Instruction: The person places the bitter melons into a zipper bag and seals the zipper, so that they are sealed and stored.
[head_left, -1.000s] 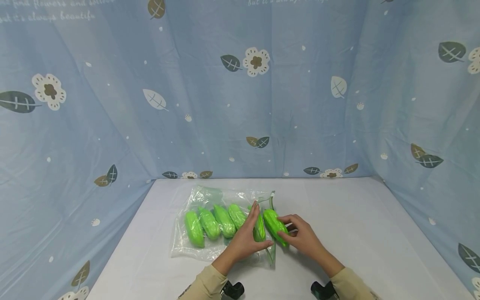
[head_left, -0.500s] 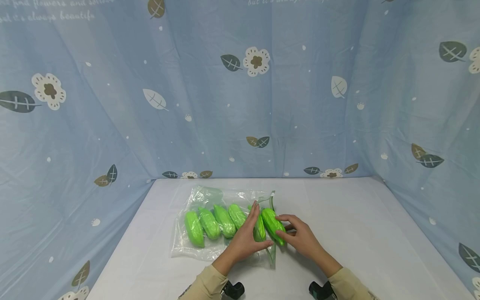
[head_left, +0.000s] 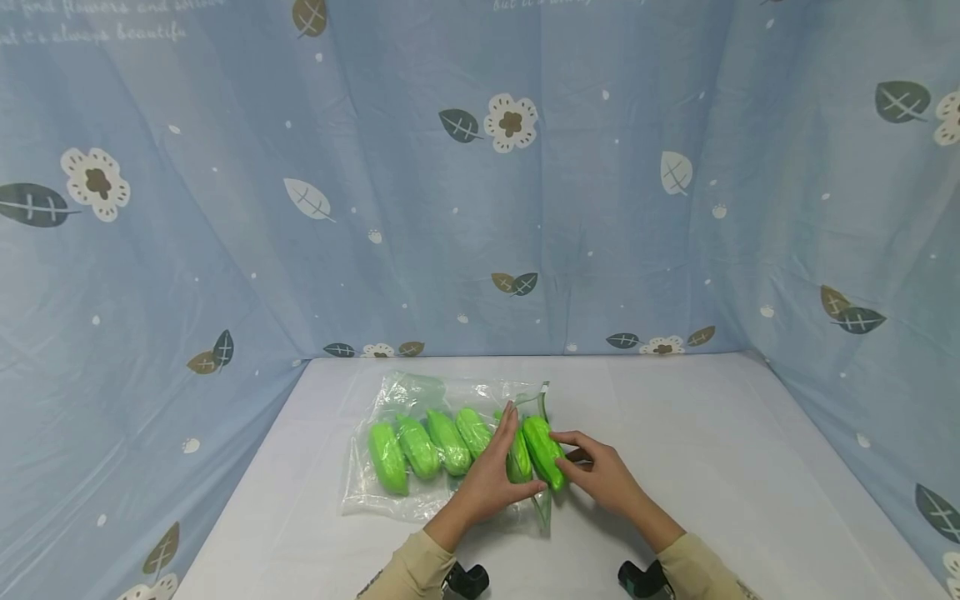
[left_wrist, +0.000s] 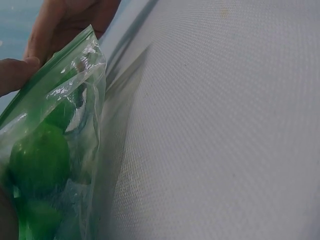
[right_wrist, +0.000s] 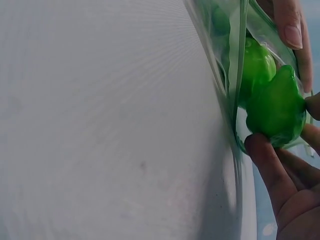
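A clear zip bag (head_left: 360, 492) lies flat, with several green cucumbers (head_left: 387, 458) side by side inside. At its right-hand mouth, my left hand (head_left: 491, 479) spreads straight fingers and thumb against the plastic, partly covering a cucumber just inside. My right hand (head_left: 603, 479) pinches another cucumber (head_left: 543, 452) between thumb and fingers at the opening. In the right wrist view, this cucumber (right_wrist: 277, 110) has its lumpy end towards me and sits close to one in the bag (right_wrist: 257, 65). The left wrist view shows green shapes (left_wrist: 40, 157) through the plastic.
A white cloth-covered table (head_left: 675, 400) lies beneath everything. Blue printed curtains (head_left: 420, 208) stand at its back and both sides. Black wrist-worn devices (head_left: 468, 581) show below both hands.
My right hand has moved slightly left, bringing its cucumber closer to the bag mouth and turning it a little more upright in view. The left hand and the bag stay put.
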